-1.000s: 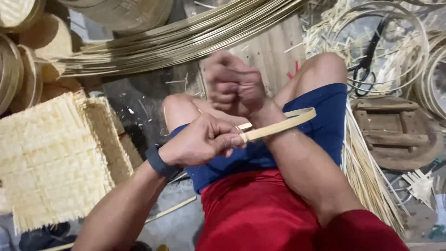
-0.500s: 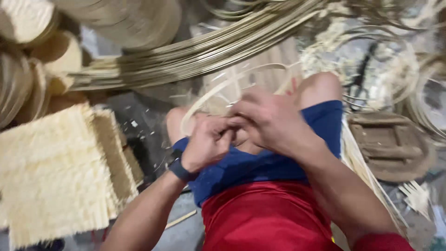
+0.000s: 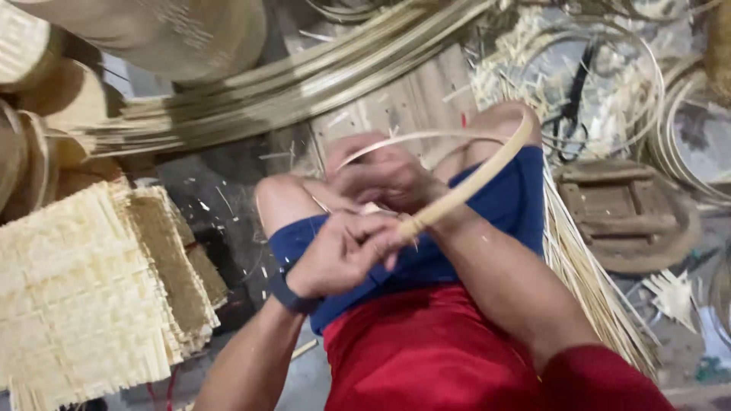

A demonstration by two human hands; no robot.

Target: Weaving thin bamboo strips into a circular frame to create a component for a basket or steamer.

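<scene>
A pale bamboo strip (image 3: 487,169) is bent into a loop over my lap. My left hand (image 3: 343,255), with a dark band on its wrist, pinches the strip's near end above my blue shorts (image 3: 510,202). My right hand (image 3: 384,176) is blurred, just beyond the left, and grips the far part of the loop where the ends come together. The loop arches over my right knee.
A stack of woven bamboo mats (image 3: 84,289) lies at my left. Long bamboo strips (image 3: 289,87) run across the floor ahead. Loose splints (image 3: 594,289) lie beside my right leg, coiled hoops (image 3: 685,144) and a low wooden stool (image 3: 620,209) to the right.
A second ago the strip stuck out straight to the right from my left hand. It is now curved round into a loop, and both hands have come together on it.
</scene>
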